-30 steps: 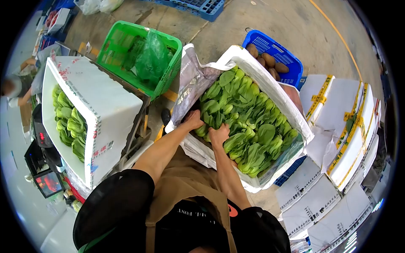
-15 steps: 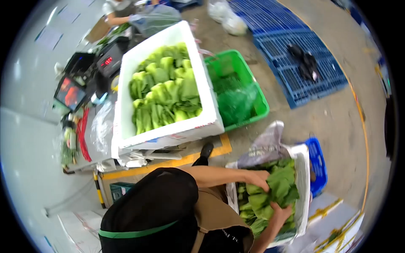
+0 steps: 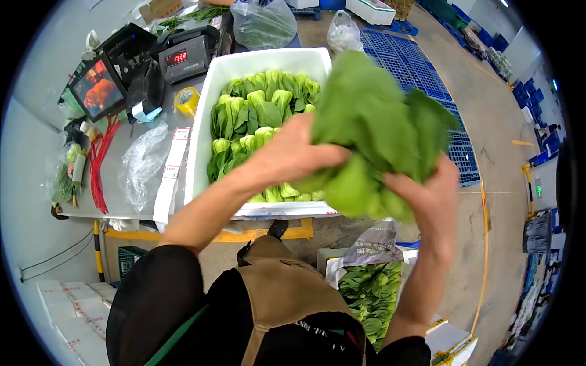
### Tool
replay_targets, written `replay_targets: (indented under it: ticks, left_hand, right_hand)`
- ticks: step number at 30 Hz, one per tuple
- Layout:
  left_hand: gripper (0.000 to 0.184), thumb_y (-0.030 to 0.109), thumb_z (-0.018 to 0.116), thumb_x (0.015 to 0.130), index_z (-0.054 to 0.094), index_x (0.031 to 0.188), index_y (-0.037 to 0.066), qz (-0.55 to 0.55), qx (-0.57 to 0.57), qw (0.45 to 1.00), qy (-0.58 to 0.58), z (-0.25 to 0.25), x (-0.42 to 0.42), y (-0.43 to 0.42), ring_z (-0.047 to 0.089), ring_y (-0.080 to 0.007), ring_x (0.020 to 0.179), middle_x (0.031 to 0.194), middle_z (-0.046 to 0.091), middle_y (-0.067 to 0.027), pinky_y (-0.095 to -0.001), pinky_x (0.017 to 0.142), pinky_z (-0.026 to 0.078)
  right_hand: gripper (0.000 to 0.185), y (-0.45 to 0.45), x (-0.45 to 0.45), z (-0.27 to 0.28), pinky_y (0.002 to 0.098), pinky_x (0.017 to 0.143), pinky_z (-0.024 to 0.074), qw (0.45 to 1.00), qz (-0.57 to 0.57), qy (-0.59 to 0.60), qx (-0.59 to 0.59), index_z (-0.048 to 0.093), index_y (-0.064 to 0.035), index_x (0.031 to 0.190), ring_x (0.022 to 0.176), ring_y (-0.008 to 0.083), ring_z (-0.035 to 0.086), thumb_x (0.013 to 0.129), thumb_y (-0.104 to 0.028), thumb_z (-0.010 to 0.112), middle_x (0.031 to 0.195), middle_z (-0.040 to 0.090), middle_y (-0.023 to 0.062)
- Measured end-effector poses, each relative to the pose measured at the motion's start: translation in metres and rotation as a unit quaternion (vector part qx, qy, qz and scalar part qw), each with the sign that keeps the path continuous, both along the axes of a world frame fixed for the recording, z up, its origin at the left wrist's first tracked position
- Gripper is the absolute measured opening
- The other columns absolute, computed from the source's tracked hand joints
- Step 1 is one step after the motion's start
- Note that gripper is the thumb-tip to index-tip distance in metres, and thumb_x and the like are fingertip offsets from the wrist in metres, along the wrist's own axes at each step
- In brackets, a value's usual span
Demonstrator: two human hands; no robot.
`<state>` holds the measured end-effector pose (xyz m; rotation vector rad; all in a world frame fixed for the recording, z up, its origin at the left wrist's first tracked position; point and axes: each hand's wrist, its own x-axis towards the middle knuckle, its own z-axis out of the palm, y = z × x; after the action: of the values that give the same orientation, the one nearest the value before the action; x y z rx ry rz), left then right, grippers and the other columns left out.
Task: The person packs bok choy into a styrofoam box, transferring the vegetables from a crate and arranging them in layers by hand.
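Note:
A bunch of leafy greens [image 3: 372, 116] is raised between my hands, leaves upward and pale stems downward, slightly blurred. My left hand [image 3: 299, 152] grips its left side, and my right hand [image 3: 430, 189] is closed round its right side. Left of the bunch, a white foam box [image 3: 198, 140] on the table holds rows of the same greens [image 3: 244, 113], stems mostly up. Below my hands stands a lined white box [image 3: 334, 271] with more greens [image 3: 372, 296] in it, a grey printed bag [image 3: 373, 243] at its far edge.
On the grey table [image 3: 119, 183] are a scale [image 3: 183, 59], a monitor [image 3: 97, 88], yellow tape [image 3: 187, 100], red ties [image 3: 101, 165] and labels [image 3: 173, 171]. A clear bag [image 3: 262, 24] lies beyond the box. Blue pallets [image 3: 409, 64] are on the floor behind the greens.
Both hands have lifted a bunch of greens out of the lower box and up beside the foam box. The view has turned toward the table.

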<state>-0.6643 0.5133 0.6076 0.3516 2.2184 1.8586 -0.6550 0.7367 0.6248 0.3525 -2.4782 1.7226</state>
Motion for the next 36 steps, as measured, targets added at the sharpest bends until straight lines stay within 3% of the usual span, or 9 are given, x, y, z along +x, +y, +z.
replay_targets:
  ticks: [7, 9, 11, 15, 19, 22, 25, 29, 36]
  left_hand:
    - [0.033, 0.010, 0.062, 0.080, 0.059, 0.109, -0.007, 0.148, 0.070, 0.937, -0.309, -0.154, -0.025, -0.086, 0.064, -0.0194, 0.086, 0.098, 0.066, -0.0123, -0.0317, 0.080, 0.054]
    - [0.034, 0.014, 0.064, 0.081, 0.059, 0.108, -0.007, 0.181, -0.027, 0.936, -0.299, -0.231, -0.023, -0.084, 0.065, -0.0224, 0.084, 0.098, 0.066, -0.0149, -0.0347, 0.080, 0.053]
    - [0.040, 0.019, 0.066, 0.080, 0.059, 0.110, -0.007, 0.218, -0.217, 0.905, -0.293, -0.296, -0.020, -0.075, 0.064, -0.0254, 0.084, 0.099, 0.066, -0.0176, -0.0372, 0.082, 0.051]
    - [0.060, 0.038, 0.071, 0.077, 0.058, 0.109, -0.011, 0.158, -0.089, 0.916, -0.358, -0.294, -0.027, -0.091, 0.063, -0.0312, 0.094, 0.105, 0.064, -0.0230, -0.0387, 0.081, 0.050]
    - [0.051, 0.035, 0.070, 0.082, 0.061, 0.111, -0.006, 0.093, -0.132, 0.941, -0.297, -0.268, -0.013, -0.109, 0.065, -0.0306, 0.083, 0.100, 0.067, -0.0203, -0.0398, 0.079, 0.052]
    - [0.048, 0.035, 0.072, 0.081, 0.062, 0.108, -0.004, -0.098, -0.420, 0.871, -0.236, -0.183, -0.017, -0.132, 0.064, -0.0349, 0.089, 0.100, 0.066, -0.0219, -0.0393, 0.080, 0.052]
    - [0.044, 0.035, 0.072, 0.081, 0.063, 0.104, -0.001, 0.061, -0.419, 0.906, -0.024, -0.162, -0.007, -0.124, 0.063, -0.0368, 0.092, 0.094, 0.065, -0.0213, -0.0378, 0.079, 0.051]
    - [0.049, 0.043, 0.061, 0.086, 0.056, 0.123, 0.011, 0.010, -0.383, 0.862, 0.332, -0.209, -0.022, -0.095, 0.046, -0.0318, 0.125, 0.131, 0.051, -0.0136, -0.0545, 0.102, 0.035]
    - [0.053, 0.053, 0.038, 0.096, 0.045, 0.138, 0.023, -0.140, -0.393, 0.872, 0.256, -0.298, -0.030, -0.088, 0.030, -0.0322, 0.136, 0.145, 0.038, -0.0103, -0.0586, 0.110, 0.019]
  right_hand:
    - [0.049, -0.119, -0.105, -0.129, 0.0379, 0.085, 0.0489, 0.921, 0.113, -0.302, 0.221, 0.066, 0.0015, 0.102, 0.091, 0.0305, 0.064, 0.059, -0.020, 0.074, 0.102, 0.065, 0.0202]
    - [0.046, -0.152, -0.116, -0.206, 0.0481, 0.094, 0.0416, 0.864, 0.093, -0.343, 0.357, 0.066, -0.0012, 0.098, 0.098, 0.0312, 0.062, 0.058, -0.022, 0.076, 0.104, 0.065, 0.0191]
    - [0.050, -0.165, -0.108, -0.241, 0.0404, 0.087, 0.0475, 0.845, 0.059, -0.366, 0.385, 0.065, 0.0019, 0.101, 0.095, 0.0347, 0.063, 0.058, -0.022, 0.076, 0.103, 0.065, 0.0210]
    - [0.054, -0.147, -0.113, -0.268, 0.0393, 0.082, 0.0498, 0.896, 0.061, -0.353, 0.260, 0.063, 0.0035, 0.104, 0.095, 0.0378, 0.062, 0.059, -0.024, 0.077, 0.101, 0.065, 0.0226]
    - [0.046, -0.140, -0.087, -0.262, 0.0395, 0.083, 0.0497, 0.956, 0.007, -0.137, 0.260, 0.061, 0.0044, 0.104, 0.095, 0.0358, 0.063, 0.065, -0.017, 0.073, 0.100, 0.065, 0.0227]
    - [0.044, -0.138, -0.087, -0.218, 0.0390, 0.088, 0.0491, 0.978, -0.023, -0.150, 0.146, 0.056, 0.0062, 0.108, 0.101, 0.0365, 0.062, 0.070, -0.010, 0.069, 0.109, 0.063, 0.0239]
    - [0.059, -0.135, -0.112, -0.190, 0.0400, 0.087, 0.0508, 0.988, -0.051, -0.119, 0.082, 0.045, 0.0075, 0.122, 0.097, 0.0354, 0.065, 0.071, -0.010, 0.070, 0.108, 0.064, 0.0257]
    - [0.068, -0.147, -0.160, -0.183, 0.0377, 0.082, 0.0515, 0.991, -0.066, -0.067, 0.091, 0.041, 0.0050, 0.129, 0.093, 0.0323, 0.066, 0.072, -0.012, 0.073, 0.103, 0.066, 0.0228]
    - [0.086, -0.185, -0.258, -0.246, 0.0465, 0.084, 0.0499, 0.959, -0.059, -0.118, 0.251, 0.024, 0.0066, 0.138, 0.096, 0.0447, 0.062, 0.072, -0.015, 0.074, 0.104, 0.062, 0.0304]
